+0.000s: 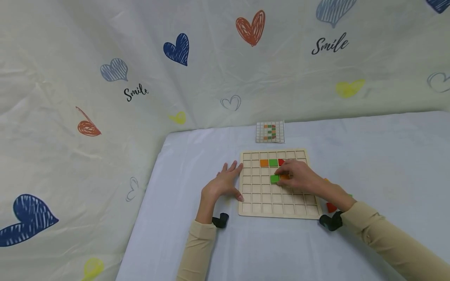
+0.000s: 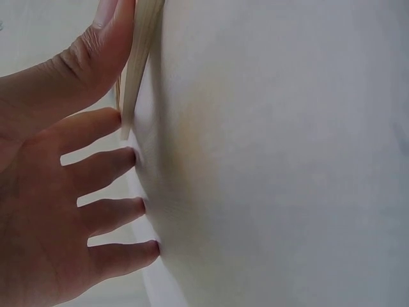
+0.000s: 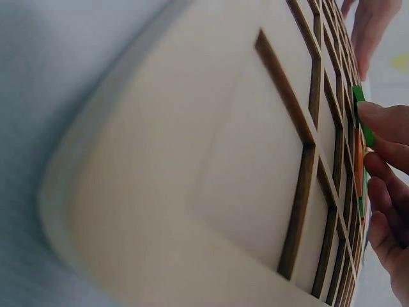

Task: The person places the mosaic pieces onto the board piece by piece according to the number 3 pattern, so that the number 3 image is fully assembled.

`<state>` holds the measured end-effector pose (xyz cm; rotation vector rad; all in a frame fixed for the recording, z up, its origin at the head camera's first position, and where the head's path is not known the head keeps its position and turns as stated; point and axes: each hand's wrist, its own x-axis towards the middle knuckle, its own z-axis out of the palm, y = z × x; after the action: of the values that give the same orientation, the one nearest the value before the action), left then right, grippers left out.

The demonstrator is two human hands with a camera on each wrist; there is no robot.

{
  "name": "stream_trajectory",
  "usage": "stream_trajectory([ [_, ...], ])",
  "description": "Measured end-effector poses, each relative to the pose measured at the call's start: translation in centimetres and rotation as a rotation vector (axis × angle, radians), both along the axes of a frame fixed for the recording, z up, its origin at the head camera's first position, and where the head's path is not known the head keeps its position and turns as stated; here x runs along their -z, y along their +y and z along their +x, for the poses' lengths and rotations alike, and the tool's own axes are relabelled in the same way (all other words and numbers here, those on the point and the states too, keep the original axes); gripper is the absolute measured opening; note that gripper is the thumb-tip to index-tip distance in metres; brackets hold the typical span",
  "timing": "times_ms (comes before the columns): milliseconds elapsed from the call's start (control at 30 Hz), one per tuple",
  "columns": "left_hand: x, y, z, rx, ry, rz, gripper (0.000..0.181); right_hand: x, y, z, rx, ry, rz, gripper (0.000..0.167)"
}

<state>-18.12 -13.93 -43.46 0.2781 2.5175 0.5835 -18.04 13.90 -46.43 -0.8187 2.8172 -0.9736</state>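
A square wooden grid board (image 1: 277, 210) lies on the white cloth. In its upper rows sit an orange tile (image 1: 264, 163), a green tile (image 1: 273, 163) and a partly covered red piece (image 1: 281, 162). My right hand (image 1: 299, 177) is over the board's middle and pinches a green tile (image 3: 365, 125) between thumb and finger, tilted at the grid. Beside it is an orange tile (image 1: 285, 177), partly hidden by the fingers. My left hand (image 1: 224, 185) spreads its fingers at the board's left edge; thumb and index finger touch the edge, the other fingertips rest on the cloth.
Behind the board lies a small printed card (image 1: 270, 132) with a coloured grid pattern. Loose pieces, including a red one (image 1: 331, 207), lie right of the board, partly under my right forearm. A curtain (image 1: 211, 78) with hearts hangs behind the cloth-covered table (image 1: 379, 164).
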Motion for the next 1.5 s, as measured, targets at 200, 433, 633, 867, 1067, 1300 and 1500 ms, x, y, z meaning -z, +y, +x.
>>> stream_trajectory([
  [200,-0.2,0.1,-0.1,0.004,0.0,0.001,0.119,-0.1,-0.1,0.0,0.012,0.015,0.022,0.021],
  [433,-0.2,0.1,-0.1,0.004,-0.004,-0.002,0.119,-0.1,0.1,0.1,0.002,0.024,0.034,0.023],
  [633,0.1,0.1,-0.1,0.003,-0.003,-0.01,0.12,-0.3,1.1,0.5,0.001,0.035,0.036,0.022],
  [867,0.1,0.2,-0.2,0.004,-0.001,-0.018,0.12,-0.5,3.3,1.6,0.039,0.005,0.019,0.022],
  [1067,0.1,0.2,-0.1,0.012,0.003,-0.018,0.12,-0.6,5.1,2.7,0.053,0.045,0.0,0.024],
  [1300,0.3,0.1,-0.2,0.019,0.015,-0.025,0.121,-0.7,6.3,3.6,0.09,0.059,0.016,0.024],
  [1500,0.3,0.1,-0.2,0.015,0.01,-0.014,0.121,-0.6,7.1,4.4,0.089,0.082,0.017,0.023],
])
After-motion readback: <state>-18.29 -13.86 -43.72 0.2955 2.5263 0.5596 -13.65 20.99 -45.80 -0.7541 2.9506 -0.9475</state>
